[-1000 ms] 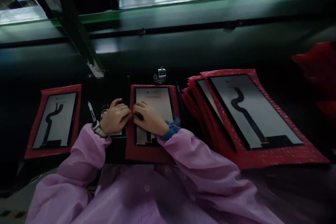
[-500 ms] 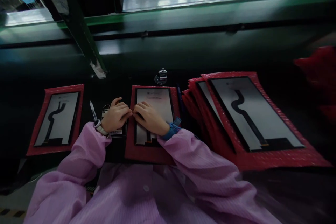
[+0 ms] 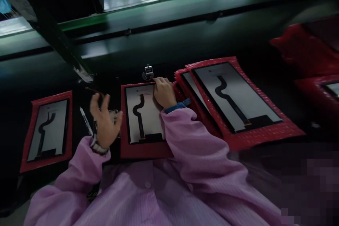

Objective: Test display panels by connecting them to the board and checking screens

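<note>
The display panel (image 3: 145, 113) lies face up on a red bubble pouch (image 3: 143, 150), at the middle of the bench (image 3: 111, 74), directly ahead of the person, with a black S-shaped flex cable (image 3: 137, 111) running down its face.

The right hand (image 3: 164, 92) is at the panel's 1 o'clock corner, its fingertips (image 3: 157, 80) resting at the pouch's top edge. Its grip is loose, fingers together and laid down rather than clamped on anything. A blue wristband (image 3: 176, 106) shows at the cuff.

The left hand (image 3: 104, 122) is raised off the bench at the panel's 9 o'clock, fingers spread apart. A thin brown strip (image 3: 94, 91) sits at the fingertips, but I cannot tell whether it is pinched. Below that hand lies a small card (image 3: 114, 116), and a white marker (image 3: 86, 122) lies just beyond it. A watch (image 3: 99, 147) circles the left wrist.

Further round at 9 o'clock is a second panel (image 3: 49, 130) on its own pouch. A stack of pouched panels (image 3: 233, 95) fans out at 2 o'clock, its edge touching the middle pouch. A tally counter (image 3: 147, 73) stands at 12 o'clock, just beyond the pouch's top edge. Both arms wear pink smock sleeves (image 3: 190, 137).
</note>
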Demonstrator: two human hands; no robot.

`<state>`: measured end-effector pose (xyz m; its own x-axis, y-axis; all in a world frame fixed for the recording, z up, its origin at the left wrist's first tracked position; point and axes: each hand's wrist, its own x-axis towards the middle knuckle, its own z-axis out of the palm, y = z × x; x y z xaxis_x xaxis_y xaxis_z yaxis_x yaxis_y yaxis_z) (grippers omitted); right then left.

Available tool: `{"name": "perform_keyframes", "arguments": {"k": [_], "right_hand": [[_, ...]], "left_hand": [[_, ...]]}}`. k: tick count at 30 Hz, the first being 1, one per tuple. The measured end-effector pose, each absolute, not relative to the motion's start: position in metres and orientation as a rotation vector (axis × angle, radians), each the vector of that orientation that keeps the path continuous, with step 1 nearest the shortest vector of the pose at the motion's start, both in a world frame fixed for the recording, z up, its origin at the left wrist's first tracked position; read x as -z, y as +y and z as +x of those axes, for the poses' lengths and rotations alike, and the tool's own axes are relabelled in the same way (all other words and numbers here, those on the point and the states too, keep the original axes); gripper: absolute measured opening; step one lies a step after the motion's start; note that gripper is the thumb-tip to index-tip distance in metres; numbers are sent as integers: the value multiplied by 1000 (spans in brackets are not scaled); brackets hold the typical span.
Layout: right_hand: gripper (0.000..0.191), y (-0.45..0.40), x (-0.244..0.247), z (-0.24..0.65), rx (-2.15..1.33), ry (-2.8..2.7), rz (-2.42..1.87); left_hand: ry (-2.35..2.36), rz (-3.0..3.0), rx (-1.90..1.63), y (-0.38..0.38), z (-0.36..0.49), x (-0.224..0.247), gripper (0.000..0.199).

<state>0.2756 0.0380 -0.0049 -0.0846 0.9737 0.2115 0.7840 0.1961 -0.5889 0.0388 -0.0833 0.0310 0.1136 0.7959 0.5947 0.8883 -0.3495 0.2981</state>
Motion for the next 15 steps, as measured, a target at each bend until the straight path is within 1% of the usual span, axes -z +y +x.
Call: {"name": "perform_keyframes", "arguments": {"k": [3, 6, 10, 15], "right_hand": [[35, 44, 6, 272, -391, -1943, -1727], [33, 49, 2, 268, -372, -1973, -1788], [28, 53, -1, 266, -376, -1980, -1841], [29, 51, -11, 271, -466, -1919, -1868]], "left_hand": [[-1628, -2638, 764, -121, 66, -25, 66], [-1601, -2788, 615, -149, 80, -11, 75], [-1765, -2732, 609, -163, 83, 4, 84], [-1943, -2656, 690, -168, 83, -2, 86]]}}
